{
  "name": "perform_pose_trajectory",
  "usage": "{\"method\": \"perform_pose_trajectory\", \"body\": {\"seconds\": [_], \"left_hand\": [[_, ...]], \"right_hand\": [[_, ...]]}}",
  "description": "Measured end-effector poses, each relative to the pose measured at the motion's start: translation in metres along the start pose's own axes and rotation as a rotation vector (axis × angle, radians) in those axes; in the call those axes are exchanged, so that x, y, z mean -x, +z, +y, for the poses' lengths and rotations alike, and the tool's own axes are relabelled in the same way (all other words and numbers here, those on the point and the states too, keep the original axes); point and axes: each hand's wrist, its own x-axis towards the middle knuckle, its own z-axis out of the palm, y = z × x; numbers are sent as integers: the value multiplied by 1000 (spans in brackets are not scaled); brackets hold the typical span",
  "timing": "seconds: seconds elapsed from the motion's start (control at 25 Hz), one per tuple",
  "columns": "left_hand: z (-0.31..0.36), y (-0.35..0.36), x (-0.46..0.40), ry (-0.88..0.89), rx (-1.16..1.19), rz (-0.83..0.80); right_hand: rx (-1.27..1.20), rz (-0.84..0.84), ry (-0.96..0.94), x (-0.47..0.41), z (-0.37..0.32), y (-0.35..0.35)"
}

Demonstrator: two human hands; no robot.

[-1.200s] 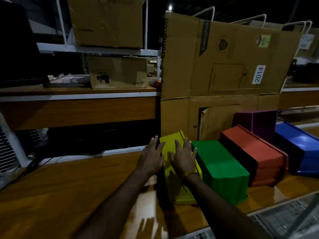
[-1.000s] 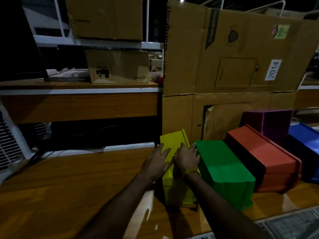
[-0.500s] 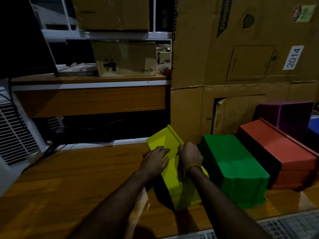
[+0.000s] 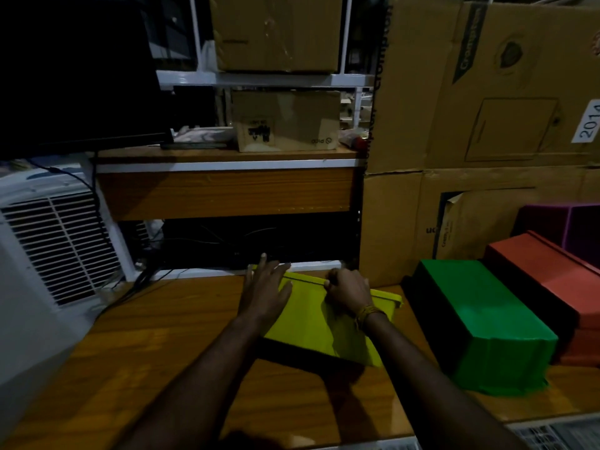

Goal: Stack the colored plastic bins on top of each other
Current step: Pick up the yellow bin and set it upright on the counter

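A yellow plastic bin [image 4: 311,323] lies tilted on the wooden table, turned crosswise with its far rim raised. My left hand [image 4: 264,287] rests flat and spread on the bin's left part. My right hand [image 4: 347,292] curls over the bin's far rim and grips it. To the right stand a green bin [image 4: 483,323], an orange-red bin [image 4: 552,280] and a purple bin [image 4: 558,225], all upside down in a row.
Large cardboard boxes [image 4: 487,108] form a wall behind the bins. A white vented appliance [image 4: 48,241] stands at the left with a black cable beside it. A wooden shelf [image 4: 224,190] with a small carton [image 4: 285,121] is straight ahead. The table [image 4: 146,352] continues leftward.
The yellow bin has been turned from lengthwise to crosswise and pulled left, away from the green bin. My right hand moved to its far rim. The view shifted left; the blue bin is out of frame.
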Motion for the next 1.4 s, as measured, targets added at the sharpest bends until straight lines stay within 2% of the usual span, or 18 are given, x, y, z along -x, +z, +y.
{"method": "perform_pose_trajectory", "body": {"seconds": [0.12, 0.32, 0.44, 0.52, 0.68, 0.76, 0.92, 1.04, 1.2, 1.32, 1.4], "left_hand": [[-33, -28, 7, 8, 78, 23], [-65, -68, 34, -104, 393, 104], [-50, -71, 45, -119, 345, 165], [-31, -69, 46, -28, 315, 239], [4, -68, 38, 54, 322, 302], [17, -63, 35, 74, 348, 309], [35, -49, 32, 123, 427, 211], [32, -32, 35, 167, 313, 110], [-1, -14, 36, 31, 136, -87], [-18, -7, 37, -50, 225, -226], [-17, -6, 38, -46, 269, -213]], "right_hand": [[15, -11, -72, -1, -13, 6], [-21, 61, -167, -3, -29, 16], [68, 267, -19, 6, -43, 30], [-6, 337, 115, 17, -61, 37], [-368, 232, 246, 17, -85, 29], [-460, 155, 291, 11, -80, 12], [-607, 86, 373, 5, -44, -6], [-735, 126, 482, 5, -9, -4], [-829, 161, 568, 5, 33, 5], [-759, 178, 601, 4, 46, 13], [-679, 203, 592, 1, 51, 17]]}}
